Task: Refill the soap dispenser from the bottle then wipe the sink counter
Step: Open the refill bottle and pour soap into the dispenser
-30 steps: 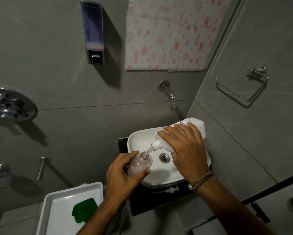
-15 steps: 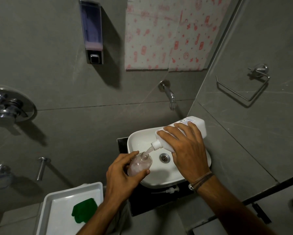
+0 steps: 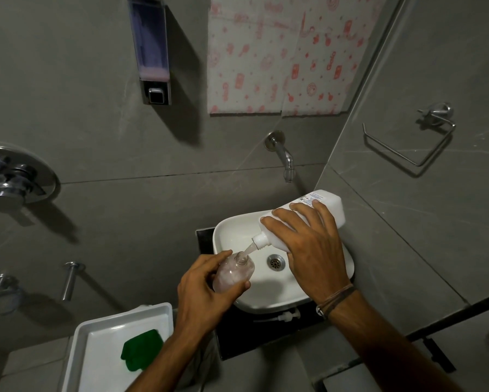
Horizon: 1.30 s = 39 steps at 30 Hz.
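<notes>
My left hand (image 3: 202, 290) grips a small clear soap dispenser bottle (image 3: 234, 274) with pinkish liquid, its neck open, held over the white sink basin (image 3: 268, 301). My right hand (image 3: 312, 250) holds a large white refill bottle (image 3: 319, 210) tilted down to the left, its spout just above the dispenser's neck, and a thin stream runs into it. The dispenser's pump head (image 3: 287, 316) lies on the black counter (image 3: 237, 343) in front of the basin. A green cloth (image 3: 141, 350) lies in a white tray (image 3: 96, 332) at the lower left.
A wall tap (image 3: 282, 157) juts out above the basin. A wall-mounted soap dispenser (image 3: 151, 52) hangs upper left. A chrome shower mixer (image 3: 8, 176) and a spout (image 3: 69, 280) are on the left wall. A towel ring (image 3: 416, 137) hangs on the right wall.
Both hands hold almost the same pose; the refill bottle stays tilted and keeps pouring into the small bottle.
</notes>
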Each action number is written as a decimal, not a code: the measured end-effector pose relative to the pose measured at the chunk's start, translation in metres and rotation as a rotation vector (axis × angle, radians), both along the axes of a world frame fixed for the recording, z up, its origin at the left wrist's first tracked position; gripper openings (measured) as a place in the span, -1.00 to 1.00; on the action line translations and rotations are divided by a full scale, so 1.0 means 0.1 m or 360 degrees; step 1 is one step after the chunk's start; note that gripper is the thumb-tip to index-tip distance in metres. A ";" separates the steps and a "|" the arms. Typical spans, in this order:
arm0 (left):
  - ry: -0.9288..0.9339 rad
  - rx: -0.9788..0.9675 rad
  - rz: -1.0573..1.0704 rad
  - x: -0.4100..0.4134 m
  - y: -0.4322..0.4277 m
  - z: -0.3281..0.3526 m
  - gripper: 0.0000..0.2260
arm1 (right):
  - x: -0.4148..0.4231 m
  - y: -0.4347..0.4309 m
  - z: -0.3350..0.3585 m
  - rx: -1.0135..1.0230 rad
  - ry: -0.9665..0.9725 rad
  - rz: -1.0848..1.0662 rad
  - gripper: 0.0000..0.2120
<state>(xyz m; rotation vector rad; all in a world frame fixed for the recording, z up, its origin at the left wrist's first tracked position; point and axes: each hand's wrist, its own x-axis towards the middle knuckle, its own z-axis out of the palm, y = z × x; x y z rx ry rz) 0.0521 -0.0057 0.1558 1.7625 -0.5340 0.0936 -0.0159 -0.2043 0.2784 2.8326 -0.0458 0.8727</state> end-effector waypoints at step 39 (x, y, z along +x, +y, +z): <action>0.0189 0.0049 -0.0184 -0.56 -0.80 -0.39 -0.47 | -0.99 -1.67 -2.10 0.2718 -0.0926 -0.1329 -0.33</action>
